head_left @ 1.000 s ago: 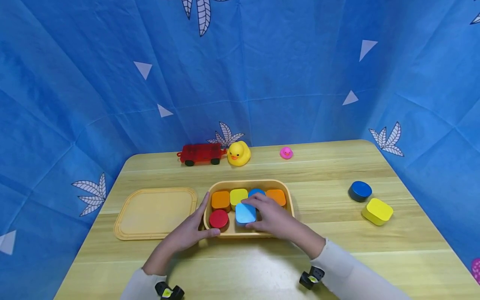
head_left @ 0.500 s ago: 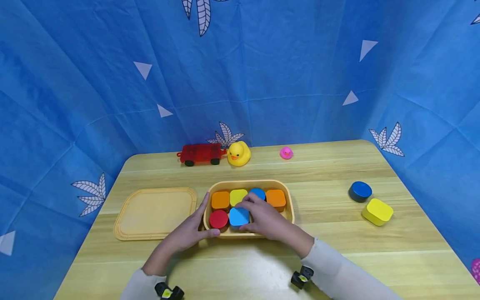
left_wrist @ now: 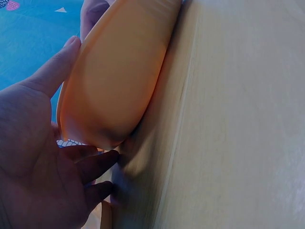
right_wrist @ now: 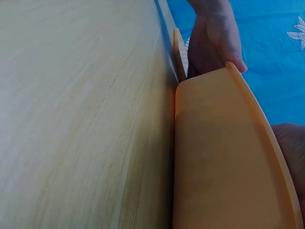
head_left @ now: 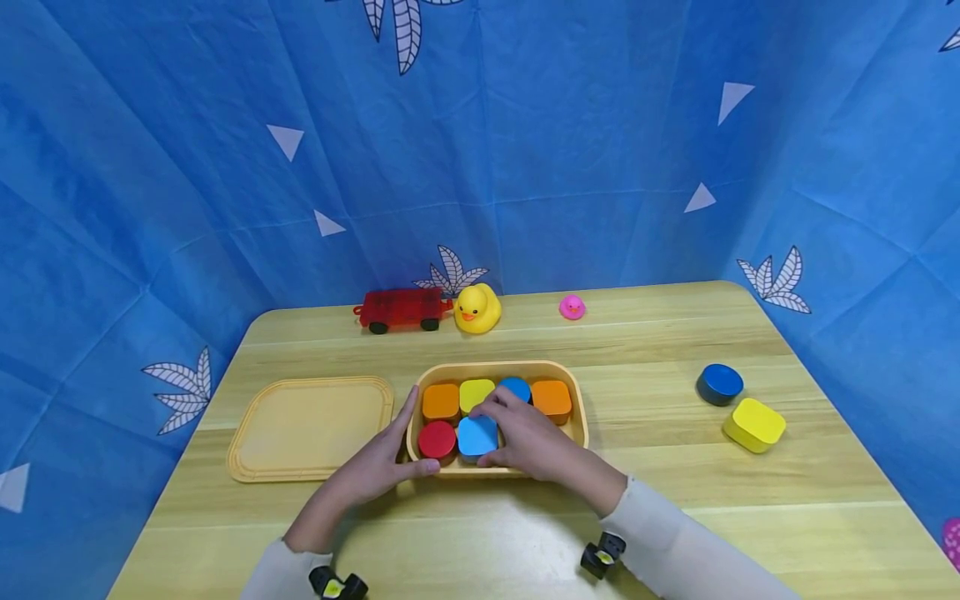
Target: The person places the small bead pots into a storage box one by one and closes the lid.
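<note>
My right hand (head_left: 527,437) reaches into a pale-orange plastic box (head_left: 555,369) and pinches a light-blue rounded-square block (head_left: 477,435) between thumb and fingers. That block sits at the front, right beside a red round block (head_left: 438,438). Behind them stands a row of an orange block (head_left: 441,402), a yellow block (head_left: 476,393), a blue round block (head_left: 516,388) and another orange block (head_left: 551,398). At the box's left end, my left hand (head_left: 378,462) holds the corner, thumb on the front rim and fingers along the end wall. The right wrist view mostly shows the box's outer wall (right_wrist: 224,152).
A flat pale-orange lid (head_left: 311,429) lies left of the box. Farther right are a dark-blue round block (head_left: 720,384) and a yellow block (head_left: 754,425). Along the back edge stand a red toy wagon (head_left: 402,309), a yellow duck (head_left: 477,308) and a small pink duck (head_left: 572,307).
The right hand has carried the light-blue block a little left and lower in the box, beside the red one. Over the last half second both hands stay almost still.
</note>
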Demonstrator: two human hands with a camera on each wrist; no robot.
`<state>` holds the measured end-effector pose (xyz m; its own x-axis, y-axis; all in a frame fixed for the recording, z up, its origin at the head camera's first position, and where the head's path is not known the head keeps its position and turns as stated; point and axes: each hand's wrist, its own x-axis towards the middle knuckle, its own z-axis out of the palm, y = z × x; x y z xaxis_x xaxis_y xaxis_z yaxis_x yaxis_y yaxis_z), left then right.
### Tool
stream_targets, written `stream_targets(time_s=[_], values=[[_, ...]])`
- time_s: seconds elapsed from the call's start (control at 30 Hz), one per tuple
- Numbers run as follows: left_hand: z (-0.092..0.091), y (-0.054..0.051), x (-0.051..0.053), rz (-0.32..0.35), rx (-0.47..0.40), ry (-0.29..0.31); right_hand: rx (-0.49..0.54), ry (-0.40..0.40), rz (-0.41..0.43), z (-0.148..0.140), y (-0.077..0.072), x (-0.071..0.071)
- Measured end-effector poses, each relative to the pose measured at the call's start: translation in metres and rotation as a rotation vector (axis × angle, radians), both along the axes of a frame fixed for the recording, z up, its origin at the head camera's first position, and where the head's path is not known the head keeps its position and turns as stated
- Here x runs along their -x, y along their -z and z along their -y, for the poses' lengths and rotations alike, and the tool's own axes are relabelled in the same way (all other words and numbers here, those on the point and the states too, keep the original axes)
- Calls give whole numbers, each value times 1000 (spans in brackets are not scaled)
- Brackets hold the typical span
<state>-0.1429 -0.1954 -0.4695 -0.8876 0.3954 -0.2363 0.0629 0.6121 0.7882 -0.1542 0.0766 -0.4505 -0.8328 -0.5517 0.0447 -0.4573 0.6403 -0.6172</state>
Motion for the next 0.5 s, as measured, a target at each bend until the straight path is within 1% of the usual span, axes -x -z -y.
stream_targets(time_s=[0.3, 0.5], values=[[1, 1, 0, 2, 0, 0, 30, 10, 13, -3, -2, -2], [2, 1, 0, -3, -6, 7, 58, 31, 10, -10, -6, -3]])
